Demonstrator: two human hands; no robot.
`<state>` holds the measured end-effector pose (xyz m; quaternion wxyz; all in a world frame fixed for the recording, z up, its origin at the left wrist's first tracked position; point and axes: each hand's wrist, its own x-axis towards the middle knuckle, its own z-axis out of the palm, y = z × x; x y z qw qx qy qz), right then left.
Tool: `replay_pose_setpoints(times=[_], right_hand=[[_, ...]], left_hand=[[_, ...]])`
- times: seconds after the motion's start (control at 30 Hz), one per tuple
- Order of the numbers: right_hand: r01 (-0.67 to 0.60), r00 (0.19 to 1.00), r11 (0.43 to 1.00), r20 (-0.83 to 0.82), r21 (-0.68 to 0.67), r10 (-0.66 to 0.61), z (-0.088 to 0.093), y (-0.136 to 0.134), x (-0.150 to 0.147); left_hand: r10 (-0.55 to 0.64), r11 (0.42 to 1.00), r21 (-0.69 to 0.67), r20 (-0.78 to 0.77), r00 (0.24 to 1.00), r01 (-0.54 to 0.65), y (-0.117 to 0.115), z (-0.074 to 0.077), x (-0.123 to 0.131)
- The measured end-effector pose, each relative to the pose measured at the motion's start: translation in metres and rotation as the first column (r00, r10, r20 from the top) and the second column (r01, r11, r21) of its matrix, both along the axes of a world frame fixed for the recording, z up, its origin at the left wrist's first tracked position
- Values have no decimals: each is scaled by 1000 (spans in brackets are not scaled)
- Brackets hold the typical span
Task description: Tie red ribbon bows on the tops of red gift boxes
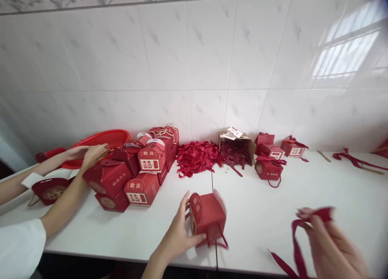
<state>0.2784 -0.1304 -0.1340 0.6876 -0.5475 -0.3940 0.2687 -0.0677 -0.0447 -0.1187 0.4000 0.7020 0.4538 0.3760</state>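
Observation:
My left hand (179, 230) grips the near side of a small red gift box (208, 216) that stands on the white table (257, 214) in front of me. A thin ribbon hangs from the box's front. My right hand (330, 240), blurred by motion at the lower right, pinches a dark red ribbon (298, 246) that loops down toward the table's front edge.
A pile of red gift boxes (142, 168) lies at the left, where another person's hands (89, 153) reach by a red tray (100, 143). Loose ribbons (197, 155), a cardboard box (238, 147) and three tied boxes (271, 157) sit along the tiled wall.

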Motion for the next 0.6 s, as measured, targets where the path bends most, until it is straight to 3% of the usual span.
replay_pose_setpoints(times=[0.07,0.13,0.27,0.37,0.43,0.5,0.6], right_hand=[[-70,996,989,42,-128,76,12,7,-17],[-150,987,976,30,-156,156,23,10,-32],[-317,947,942,-97,-111,307,38,9,-57],[-461,883,879,-155,-121,442,40,19,-73],[-524,849,841,-155,-135,505,38,31,-82],[-534,845,829,-144,-169,515,36,42,-88],[-527,849,819,-113,-225,515,36,52,-96]], left_hand=[[-89,996,-21,-88,992,88,4,-16,2],[-116,993,-4,-123,986,116,6,-19,0],[-22,999,44,-119,993,28,4,3,1],[66,992,116,-138,988,-50,7,19,16],[108,983,168,-223,969,-70,13,22,28],[87,985,167,-304,949,-37,21,19,39],[-46,990,110,-327,944,86,33,14,46]])
